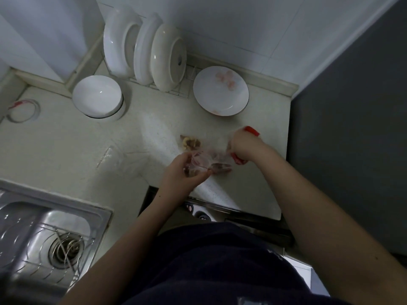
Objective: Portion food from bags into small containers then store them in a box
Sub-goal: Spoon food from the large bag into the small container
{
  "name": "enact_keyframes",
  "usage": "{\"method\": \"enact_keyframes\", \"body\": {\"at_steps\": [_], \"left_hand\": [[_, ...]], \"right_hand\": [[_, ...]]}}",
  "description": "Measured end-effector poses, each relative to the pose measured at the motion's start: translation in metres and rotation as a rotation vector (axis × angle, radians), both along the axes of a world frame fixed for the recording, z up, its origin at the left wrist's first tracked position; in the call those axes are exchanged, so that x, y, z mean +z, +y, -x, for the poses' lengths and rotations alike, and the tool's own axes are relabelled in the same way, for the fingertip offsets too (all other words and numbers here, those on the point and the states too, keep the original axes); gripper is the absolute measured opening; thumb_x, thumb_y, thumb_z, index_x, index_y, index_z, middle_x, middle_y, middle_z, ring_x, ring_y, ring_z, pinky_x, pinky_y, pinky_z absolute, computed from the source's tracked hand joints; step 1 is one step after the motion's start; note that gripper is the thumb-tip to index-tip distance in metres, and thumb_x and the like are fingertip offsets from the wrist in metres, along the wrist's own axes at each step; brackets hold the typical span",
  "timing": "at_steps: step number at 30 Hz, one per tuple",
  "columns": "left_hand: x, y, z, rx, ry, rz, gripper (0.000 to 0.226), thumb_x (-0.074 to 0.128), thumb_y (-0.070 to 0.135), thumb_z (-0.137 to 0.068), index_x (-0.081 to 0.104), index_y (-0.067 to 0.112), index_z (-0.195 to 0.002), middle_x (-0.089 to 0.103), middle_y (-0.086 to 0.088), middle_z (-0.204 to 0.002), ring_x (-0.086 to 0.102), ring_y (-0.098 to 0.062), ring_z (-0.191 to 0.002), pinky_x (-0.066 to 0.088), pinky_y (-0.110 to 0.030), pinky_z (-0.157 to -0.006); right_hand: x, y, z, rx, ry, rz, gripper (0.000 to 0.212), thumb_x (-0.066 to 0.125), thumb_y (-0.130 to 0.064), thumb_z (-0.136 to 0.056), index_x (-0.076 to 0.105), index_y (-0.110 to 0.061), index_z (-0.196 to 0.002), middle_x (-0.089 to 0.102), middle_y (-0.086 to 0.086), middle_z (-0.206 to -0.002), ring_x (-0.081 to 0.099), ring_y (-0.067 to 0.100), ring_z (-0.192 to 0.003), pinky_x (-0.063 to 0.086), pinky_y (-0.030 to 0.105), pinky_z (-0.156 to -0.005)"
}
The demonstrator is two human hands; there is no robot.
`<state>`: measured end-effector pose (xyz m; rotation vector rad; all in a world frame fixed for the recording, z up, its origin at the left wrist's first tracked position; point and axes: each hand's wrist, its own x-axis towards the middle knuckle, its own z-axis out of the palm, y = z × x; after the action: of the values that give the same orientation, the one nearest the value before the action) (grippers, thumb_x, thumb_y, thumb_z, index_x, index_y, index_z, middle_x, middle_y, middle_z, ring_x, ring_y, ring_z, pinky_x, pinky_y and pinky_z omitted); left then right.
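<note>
A clear plastic bag (211,158) with pinkish meat pieces inside lies on the pale counter (154,137). My left hand (182,172) pinches its near left end. My right hand (241,148) grips the bag's other end, where a red strip (251,130) runs along the opening. A few brown and yellow food pieces (189,142) lie on the counter just beyond the bag. A white plate (221,90) with faint pink pieces on it stands behind, to the right.
A white bowl (97,95) sits at the back left. Three white plates (145,47) stand upright in a wire rack against the wall. A steel sink (44,234) is at the near left. A dark surface (352,128) borders the counter's right edge.
</note>
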<state>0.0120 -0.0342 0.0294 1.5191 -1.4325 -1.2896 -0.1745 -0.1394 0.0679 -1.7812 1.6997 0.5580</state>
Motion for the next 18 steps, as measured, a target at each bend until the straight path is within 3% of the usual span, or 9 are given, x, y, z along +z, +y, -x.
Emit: {"method": "enact_keyframes", "body": {"at_steps": [4,5,6,8,10,13,15,18], "left_hand": [[-0.003,0.0,0.002,-0.006,-0.006,-0.008,0.038,0.077,0.037,-0.076,0.054,0.051,-0.102,0.066,0.017,-0.1,0.057,0.015,-0.091,0.044,-0.001,-0.067],[-0.005,-0.001,0.003,-0.013,-0.016,-0.012,0.039,0.077,0.037,-0.076,0.055,0.047,-0.107,0.065,0.017,-0.102,0.057,0.015,-0.092,0.044,0.0,-0.067],[-0.006,-0.001,0.003,-0.021,-0.025,-0.018,0.043,0.077,0.037,-0.077,0.056,0.042,-0.113,0.065,0.017,-0.104,0.056,0.016,-0.092,0.044,0.0,-0.067],[-0.008,-0.003,0.005,-0.034,-0.024,-0.031,0.048,0.078,0.034,-0.078,0.056,0.034,-0.121,0.064,0.014,-0.107,0.055,0.017,-0.094,0.043,0.001,-0.068],[-0.01,-0.004,0.008,-0.06,-0.03,-0.036,0.049,0.077,0.034,-0.079,0.056,0.03,-0.123,0.064,0.011,-0.107,0.055,0.017,-0.094,0.043,0.001,-0.068],[-0.009,-0.005,0.011,-0.101,-0.039,-0.036,0.053,0.075,0.042,-0.079,0.055,0.029,-0.125,0.063,0.014,-0.105,0.053,0.022,-0.093,0.041,0.003,-0.068],[-0.008,-0.005,0.013,-0.109,-0.035,-0.029,0.054,0.075,0.046,-0.078,0.056,0.029,-0.125,0.064,0.016,-0.103,0.054,0.02,-0.094,0.042,0.0,-0.069],[-0.008,-0.005,0.015,-0.11,-0.023,-0.043,0.051,0.078,0.042,-0.077,0.057,0.032,-0.122,0.064,0.016,-0.1,0.058,0.012,-0.093,0.046,-0.008,-0.072]], "right_hand": [[0.001,0.01,0.04,-0.316,-0.126,-0.045,0.026,0.053,-0.001,-0.091,0.061,0.003,-0.116,0.063,0.017,-0.108,0.06,0.027,-0.095,0.048,0.026,-0.075],[-0.002,0.015,0.047,-0.417,-0.198,-0.043,0.022,0.055,0.002,-0.09,0.061,0.006,-0.111,0.067,0.017,-0.098,0.064,0.029,-0.088,0.052,0.028,-0.071],[-0.002,0.022,0.052,-0.565,-0.311,-0.043,0.014,0.057,0.007,-0.088,0.063,0.007,-0.101,0.067,0.015,-0.078,0.067,0.024,-0.068,0.054,0.026,-0.058],[-0.003,0.033,0.06,-0.841,-0.485,-0.085,0.01,0.061,0.012,-0.084,0.06,0.003,-0.083,0.062,0.007,-0.052,0.06,0.013,-0.037,0.047,0.019,-0.035],[-0.005,0.045,0.066,-0.928,-0.573,-0.138,0.014,0.066,0.007,-0.083,0.058,-0.002,-0.077,0.06,0.003,-0.045,0.057,0.01,-0.033,0.045,0.017,-0.033],[-0.004,0.058,0.072,-0.911,-0.572,-0.108,0.014,0.062,0.01,-0.084,0.061,-0.004,-0.085,0.062,0.002,-0.058,0.058,0.004,-0.04,0.047,0.016,-0.04],[-0.005,0.063,0.078,-0.918,-0.563,-0.008,0.021,0.057,0.017,-0.083,0.063,0.001,-0.097,0.062,0.008,-0.075,0.062,0.012,-0.055,0.051,0.019,-0.047],[-0.005,0.068,0.086,-0.848,-0.515,0.096,0.026,0.043,0.02,-0.088,0.065,0.007,-0.091,0.062,0.025,-0.1,0.061,0.03,-0.081,0.052,0.031,-0.075]]}}
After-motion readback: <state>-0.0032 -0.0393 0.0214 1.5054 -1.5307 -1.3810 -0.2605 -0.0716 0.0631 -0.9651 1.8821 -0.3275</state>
